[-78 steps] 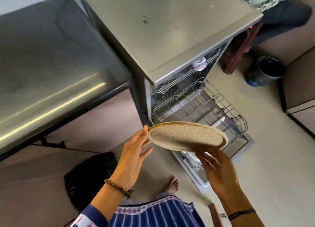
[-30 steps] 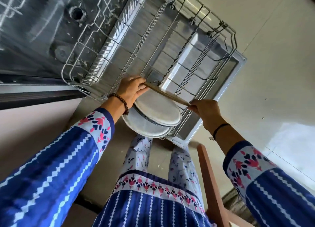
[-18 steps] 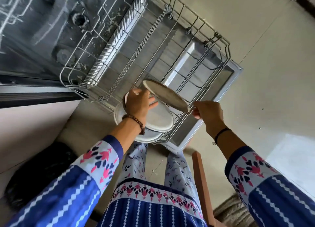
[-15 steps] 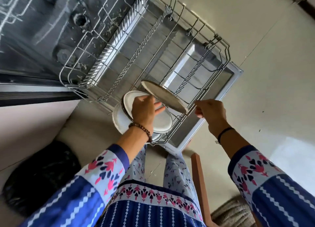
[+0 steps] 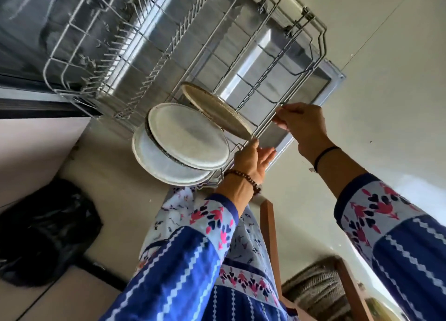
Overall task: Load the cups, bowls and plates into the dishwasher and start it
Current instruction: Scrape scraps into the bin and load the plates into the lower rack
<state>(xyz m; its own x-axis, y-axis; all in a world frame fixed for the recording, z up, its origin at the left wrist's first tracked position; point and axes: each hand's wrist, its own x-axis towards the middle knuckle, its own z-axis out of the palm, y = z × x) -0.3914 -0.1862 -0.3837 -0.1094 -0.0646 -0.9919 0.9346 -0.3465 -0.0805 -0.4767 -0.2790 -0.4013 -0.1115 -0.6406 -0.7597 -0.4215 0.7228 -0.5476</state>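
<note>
The dishwasher's lower wire rack (image 5: 301,43) is pulled out over the open door (image 5: 330,79). Two white plates (image 5: 188,137) stand on edge at the rack's near end, the front one (image 5: 154,164) partly hidden behind the other. A speckled tan plate (image 5: 214,108) leans tilted in the tines just behind them. My left hand (image 5: 251,161) is below the tan plate's near rim, fingers apart, its thumb side touching that rim. My right hand (image 5: 301,125) pinches the rack's near wire rim, apart from the plate.
The dark dishwasher tub (image 5: 36,19) lies at the upper left. A black bag (image 5: 43,226) sits on the floor at the left. A wooden chair with a woven seat (image 5: 313,289) stands close by my legs at the lower right. Pale floor stretches to the right.
The tan plate went from both hands into the rack behind the white plates. My right hand let go of it and moved to the rack rim; my left hand slid to the plate's near edge.
</note>
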